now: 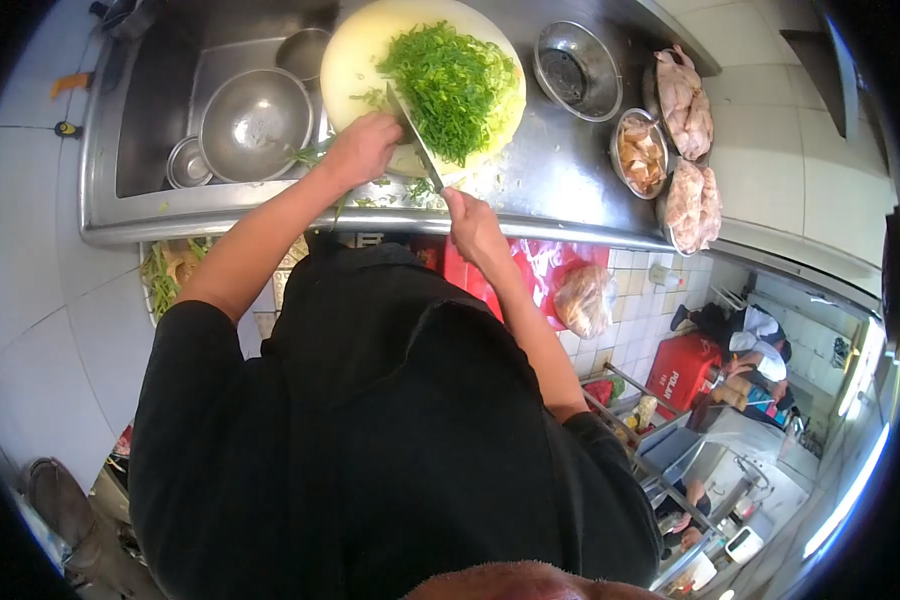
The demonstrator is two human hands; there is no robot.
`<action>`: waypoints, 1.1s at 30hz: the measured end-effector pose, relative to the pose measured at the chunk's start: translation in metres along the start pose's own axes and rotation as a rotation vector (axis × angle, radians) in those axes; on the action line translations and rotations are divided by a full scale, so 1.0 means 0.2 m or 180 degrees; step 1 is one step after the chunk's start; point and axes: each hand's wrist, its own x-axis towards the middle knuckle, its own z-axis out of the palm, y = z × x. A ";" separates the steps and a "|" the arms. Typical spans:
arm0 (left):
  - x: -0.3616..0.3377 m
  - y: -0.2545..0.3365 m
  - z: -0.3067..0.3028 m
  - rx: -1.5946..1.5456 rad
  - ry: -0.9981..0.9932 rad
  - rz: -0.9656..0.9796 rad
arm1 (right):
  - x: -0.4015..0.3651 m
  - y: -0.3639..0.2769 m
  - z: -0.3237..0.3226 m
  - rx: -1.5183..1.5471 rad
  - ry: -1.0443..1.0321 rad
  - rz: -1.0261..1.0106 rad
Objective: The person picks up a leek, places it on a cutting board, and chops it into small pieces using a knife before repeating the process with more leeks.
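My right hand is wrapped round the handle of a kitchen knife, whose blade points away from me over the round cutting board. Just left of the blade, my left hand rests at the board's near edge with curled fingers. What lies under those fingers is hidden. A big heap of chopped leafy greens covers the right half of the board. Smaller scraps lie near the left hand and along the counter edge.
Left of the board, a sink holds a large metal bowl. To the right stand a steel bowl, a bowl of brownish pieces and raw poultry. A red container sits below the counter. Other people work at far right.
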 end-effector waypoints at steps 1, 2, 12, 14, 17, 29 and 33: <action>0.00 -0.01 0.00 -0.0033 0.0013 0.0006 | -0.02 -0.02 -0.02 0.0037 -0.0045 0.0064; 0.01 -0.02 0.00 -0.0006 0.0017 0.0032 | -0.05 -0.03 -0.06 0.0057 -0.0092 0.0121; -0.01 -0.03 0.02 -0.0091 0.0069 -0.0066 | -0.03 -0.02 -0.03 0.0208 -0.0097 0.0092; -0.03 -0.02 0.03 -0.0115 0.0074 -0.0183 | -0.10 0.00 -0.06 0.0173 -0.0116 0.0038; -0.03 -0.01 0.01 -0.0136 0.0199 -0.0069 | -0.06 0.09 0.04 0.0096 0.0029 -0.0002; -0.05 -0.04 0.05 -0.0157 0.0316 -0.0009 | -0.01 0.06 0.06 0.0181 -0.0060 0.0127; -0.03 -0.05 0.05 -0.0213 0.0290 0.0033 | -0.06 -0.04 -0.07 0.0202 -0.0253 0.0250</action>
